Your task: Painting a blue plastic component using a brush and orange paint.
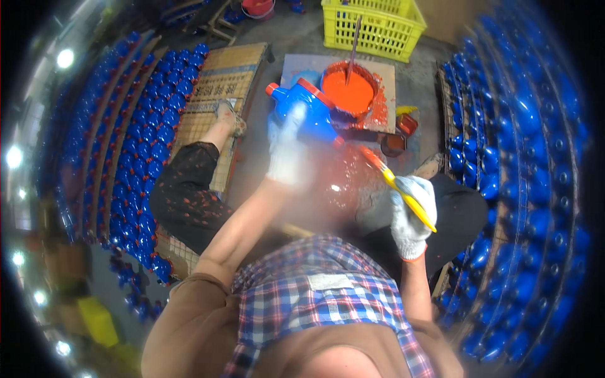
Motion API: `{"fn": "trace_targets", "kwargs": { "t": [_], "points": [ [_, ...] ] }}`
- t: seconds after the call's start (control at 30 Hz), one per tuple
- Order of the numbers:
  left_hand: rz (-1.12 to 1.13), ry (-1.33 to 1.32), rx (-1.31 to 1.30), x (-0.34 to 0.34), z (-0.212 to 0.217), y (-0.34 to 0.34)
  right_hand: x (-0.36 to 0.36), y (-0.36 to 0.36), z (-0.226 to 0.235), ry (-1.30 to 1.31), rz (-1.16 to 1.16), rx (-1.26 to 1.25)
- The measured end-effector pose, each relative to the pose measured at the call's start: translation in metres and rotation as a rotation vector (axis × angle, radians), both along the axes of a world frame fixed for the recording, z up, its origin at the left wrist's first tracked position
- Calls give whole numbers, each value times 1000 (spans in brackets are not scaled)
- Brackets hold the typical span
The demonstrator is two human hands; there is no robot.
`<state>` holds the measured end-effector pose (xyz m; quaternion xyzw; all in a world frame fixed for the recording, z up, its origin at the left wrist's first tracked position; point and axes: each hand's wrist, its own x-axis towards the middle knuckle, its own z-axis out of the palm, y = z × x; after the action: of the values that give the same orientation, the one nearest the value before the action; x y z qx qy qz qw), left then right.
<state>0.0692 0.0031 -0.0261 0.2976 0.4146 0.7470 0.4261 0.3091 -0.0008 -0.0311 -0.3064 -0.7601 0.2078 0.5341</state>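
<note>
Blue valve body (301, 113), one casting with a red-orange flange and a red-orange cap at its ten o'clock end, sat just above the middle of the view, at about eleven o'clock from the person's lap. Rows of finished blue castings (148, 138), too many to count, filled the racks at nine o'clock, and a second mass of them (523, 157) curved along three o'clock. One yellow plastic crate (372, 28) stood at twelve o'clock. Below it one grey board (302, 66) carried one round tub of orange paint (348, 91) with a stick standing in it, just beside the casting at its two o'clock. One woven mat (227, 75) lay at eleven o'clock under the person's foot. The left hand (287, 148), in a white glove and blurred, lay against the casting's lower side; whether its fingers were closed around it could not be told. The right hand (413, 214), also white-gloved, had its fingers wrapped tight around one yellow-handled brush (397, 186), whose orange bristles pointed toward ten o'clock, near the casting.
</note>
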Motion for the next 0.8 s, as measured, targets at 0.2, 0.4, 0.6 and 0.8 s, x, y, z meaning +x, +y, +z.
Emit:
{"fn": "trace_targets", "kwargs": {
  "t": [0.2, 0.4, 0.6, 0.8],
  "points": [
    [277, 732, 5, -4, 26, -10, 14, 14, -10, 185, -156, -179],
    [418, 1242, 80, -3, 40, -12, 17, 21, -1, 360, -189, -278],
    [281, 1136, 261, -9, 47, -8, 10, 21, 9, 316, -188, -208],
    [323, 983, 223, -33, 71, 2, -4, 9, 37, 61, -248, 23]
  ]
}}
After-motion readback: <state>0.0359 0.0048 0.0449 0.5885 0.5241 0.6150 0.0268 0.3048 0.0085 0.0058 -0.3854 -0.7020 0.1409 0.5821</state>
